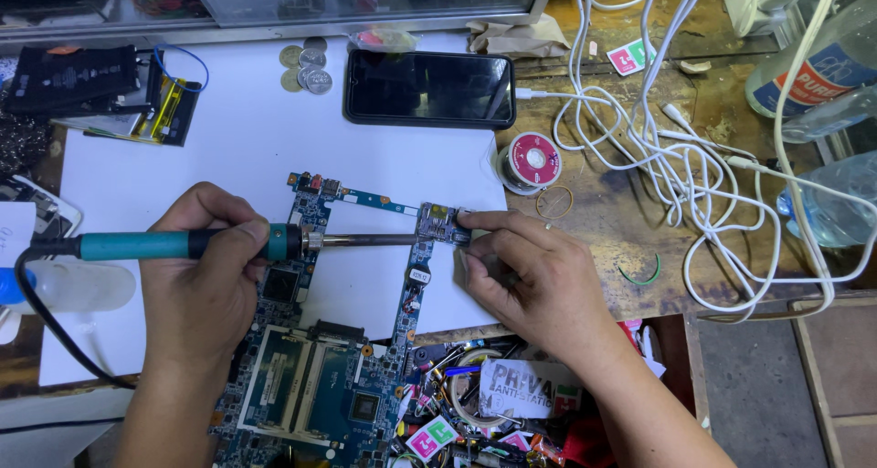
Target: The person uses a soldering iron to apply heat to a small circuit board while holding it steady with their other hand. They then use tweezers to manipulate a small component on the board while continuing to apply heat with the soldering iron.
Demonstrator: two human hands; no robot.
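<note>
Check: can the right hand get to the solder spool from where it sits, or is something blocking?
Probably yes. The right hand rests on the circuit board, and the solder spool lies just beyond it with only bare paper and bench between; the white cables lie farther right.

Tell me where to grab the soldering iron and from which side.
Take the soldering iron by its teal handle, from the left end, as the left hand does. The bare metal shaft points right toward the circuit board, so stay behind the collar.
</note>
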